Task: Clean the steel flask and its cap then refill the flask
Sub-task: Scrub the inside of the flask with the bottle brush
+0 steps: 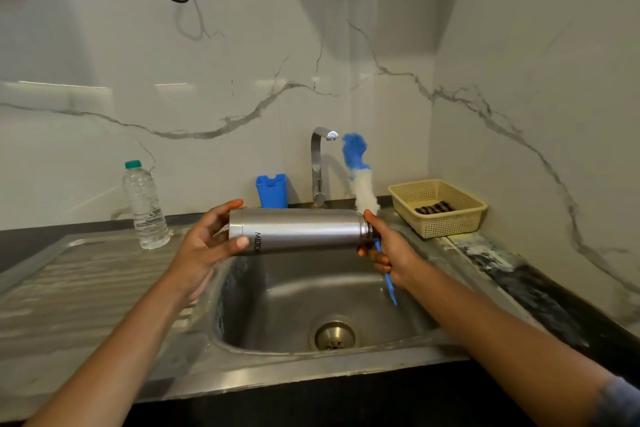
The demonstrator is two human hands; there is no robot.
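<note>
Left hand [204, 246] gripping the flask [298, 230] base, right hand [388, 253] clamping neck and brush [360, 180], I'd swing the bristles above my thumb inside.

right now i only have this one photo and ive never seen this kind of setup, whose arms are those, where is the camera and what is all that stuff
No machine here: these are a person's two bare arms, seen from a camera worn on the head, looking forward and down. The left hand grips the base of a steel flask, held sideways over the sink. The right hand holds a brush by its blue handle, bristles pointing up beside the flask's neck, outside it. Behind the sink are a tap and a blue holder. A water bottle stands on the left drainboard; a basket with a dark cloth sits on the right.
</note>
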